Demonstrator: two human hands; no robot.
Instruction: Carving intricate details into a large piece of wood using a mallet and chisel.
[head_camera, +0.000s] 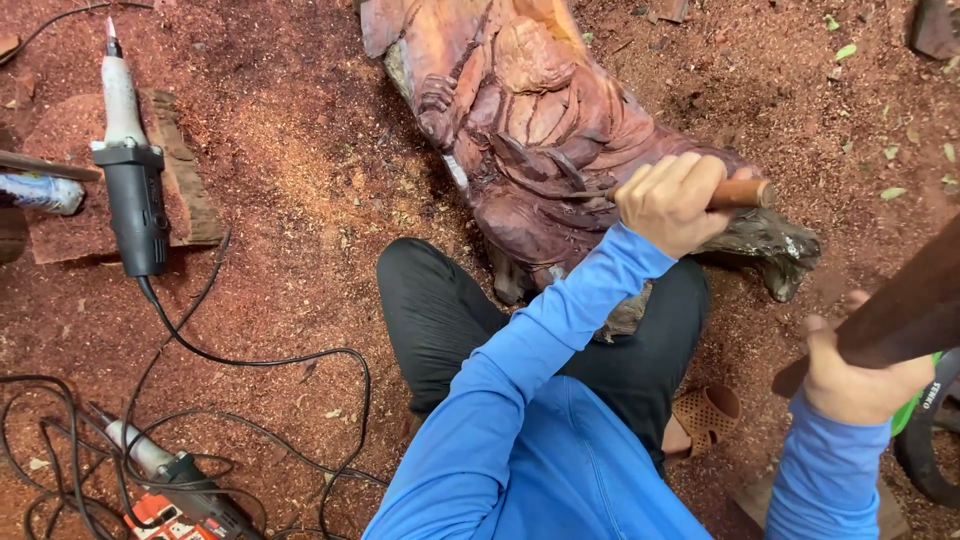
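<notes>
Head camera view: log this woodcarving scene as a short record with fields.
Setting: ground covered in reddish sawdust
Workpiece: reddish wood carving, lying on the ground
Left hand: grips a wooden-handled chisel, blade on the carving
Right hand: holds a dark wooden mallet, raised off the chisel
Nearby tools: corded die grinder on a wooden block; a second power tool among black cables

— Are any packages, labels, signs or screens to be seen?
— No screens or signs are seen. A white and blue label (35, 190) is wrapped round a small tube (62, 196) lying at the left edge.
— And lower down?
— An orange and white label (158, 517) is stuck on a drill (190, 480) at the bottom left, among black cords (250, 360). White lettering is printed on a black ring (930, 400) at the right edge, just beside the right hand (860, 385)
</notes>
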